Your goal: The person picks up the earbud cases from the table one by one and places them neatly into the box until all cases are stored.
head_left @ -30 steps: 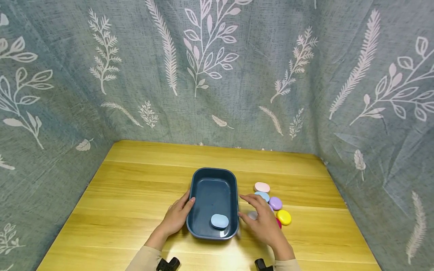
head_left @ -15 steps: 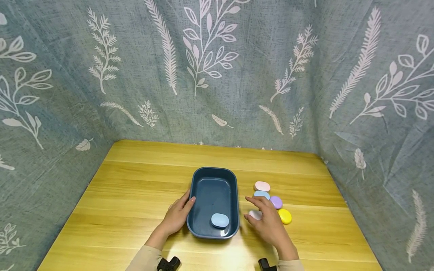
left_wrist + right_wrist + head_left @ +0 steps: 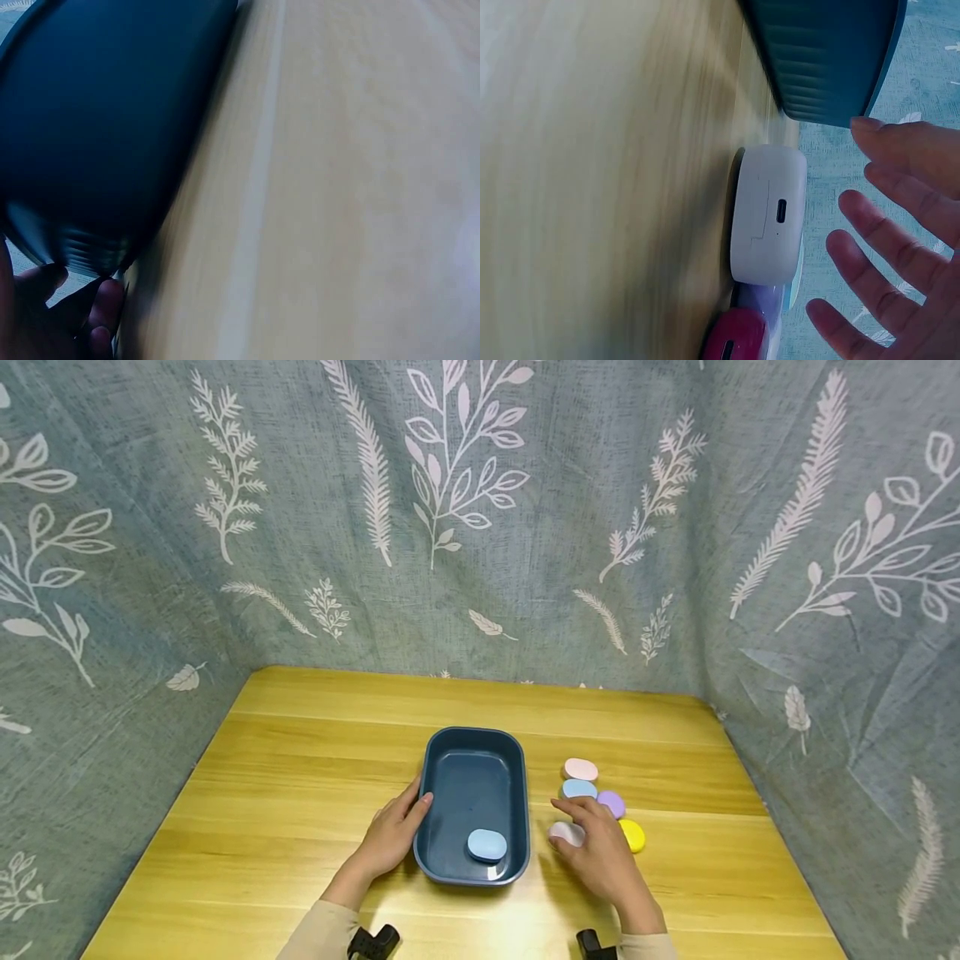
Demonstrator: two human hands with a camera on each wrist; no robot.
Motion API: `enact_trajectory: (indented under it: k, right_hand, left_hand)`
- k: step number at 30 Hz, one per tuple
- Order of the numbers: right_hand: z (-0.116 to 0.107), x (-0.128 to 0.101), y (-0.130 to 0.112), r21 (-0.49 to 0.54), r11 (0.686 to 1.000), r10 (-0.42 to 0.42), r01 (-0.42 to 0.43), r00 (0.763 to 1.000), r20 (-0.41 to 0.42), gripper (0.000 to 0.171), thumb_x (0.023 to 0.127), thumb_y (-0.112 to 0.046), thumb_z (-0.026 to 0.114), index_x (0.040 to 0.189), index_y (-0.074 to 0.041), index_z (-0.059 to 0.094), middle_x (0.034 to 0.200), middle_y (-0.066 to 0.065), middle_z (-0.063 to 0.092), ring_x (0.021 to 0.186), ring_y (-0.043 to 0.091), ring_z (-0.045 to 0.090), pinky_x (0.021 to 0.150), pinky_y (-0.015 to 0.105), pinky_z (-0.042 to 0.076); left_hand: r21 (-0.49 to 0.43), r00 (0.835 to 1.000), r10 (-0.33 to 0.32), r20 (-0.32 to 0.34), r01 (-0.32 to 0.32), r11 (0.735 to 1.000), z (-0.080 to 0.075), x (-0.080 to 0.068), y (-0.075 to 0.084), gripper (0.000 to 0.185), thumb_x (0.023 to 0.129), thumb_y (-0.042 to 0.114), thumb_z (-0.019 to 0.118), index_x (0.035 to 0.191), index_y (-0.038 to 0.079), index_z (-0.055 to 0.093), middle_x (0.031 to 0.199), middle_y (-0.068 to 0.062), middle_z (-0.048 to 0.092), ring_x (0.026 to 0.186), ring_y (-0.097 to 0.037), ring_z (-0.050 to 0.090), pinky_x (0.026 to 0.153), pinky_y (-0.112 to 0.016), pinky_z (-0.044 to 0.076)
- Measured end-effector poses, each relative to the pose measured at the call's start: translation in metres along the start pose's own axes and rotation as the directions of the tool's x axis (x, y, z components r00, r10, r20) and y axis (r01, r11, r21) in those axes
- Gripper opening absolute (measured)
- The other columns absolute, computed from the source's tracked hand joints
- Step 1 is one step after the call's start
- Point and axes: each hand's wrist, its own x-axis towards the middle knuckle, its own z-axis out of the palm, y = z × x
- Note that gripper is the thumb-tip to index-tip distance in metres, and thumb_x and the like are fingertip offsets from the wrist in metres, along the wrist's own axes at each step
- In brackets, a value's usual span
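Observation:
My left hand (image 3: 390,833) holds the left side of a dark blue plastic bin (image 3: 471,793), thumb at the rim and fingers along the outer wall. Inside the bin, near its front end, lies a light blue rounded case (image 3: 487,845). My right hand (image 3: 600,852) hovers over a white earbud case (image 3: 566,834) on the table, fingers spread and slightly bent, gripping nothing. The right wrist view shows the white case (image 3: 769,214) with a small charging port, a dark red case (image 3: 739,336) beside it, and the right fingers (image 3: 889,232) apart from both.
Beyond and beside the right hand lie a pink case (image 3: 581,769), another light blue case (image 3: 579,788), a purple case (image 3: 611,804) and a yellow case (image 3: 633,836). A patterned cloth (image 3: 480,527) hangs around the back and sides of the wooden table (image 3: 300,760).
My right hand has moved right, away from the bin's side, and now hovers over the white case. My left hand and the bin have stayed in place.

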Motion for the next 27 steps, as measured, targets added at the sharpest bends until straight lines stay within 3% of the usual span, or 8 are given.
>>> enact_trajectory:
  k: [14,27]
  right_hand:
    - [-0.0008,-0.0004,0.0055,-0.051,0.995,0.089,-0.086,0.994,0.058,0.051,0.075,-0.013,0.092,0.123,-0.009,0.076,0.123,0.006,0.07,0.116,0.031,0.065,0.093,0.051,0.05]
    - [0.0018,-0.0036,0.0074,-0.091,0.982,0.179,-0.168,0.975,0.13,0.046,0.076,-0.012,0.09,0.12,-0.013,0.077,0.121,0.002,0.069,0.118,0.031,0.061,0.087,0.05,0.045]
  left_hand:
    - [-0.003,1.0,-0.006,0.0,0.006,1.0,0.0009,0.0019,-0.0016,0.069,0.106,0.064,0.037,0.164,0.028,0.031,0.163,-0.01,0.044,0.151,-0.041,0.039,0.12,-0.067,0.027]
    - [-0.007,1.0,-0.006,0.001,0.006,1.0,0.0,0.0008,0.0006,0.068,0.107,0.062,0.038,0.164,0.026,0.031,0.163,-0.011,0.044,0.151,-0.041,0.039,0.12,-0.068,0.027]
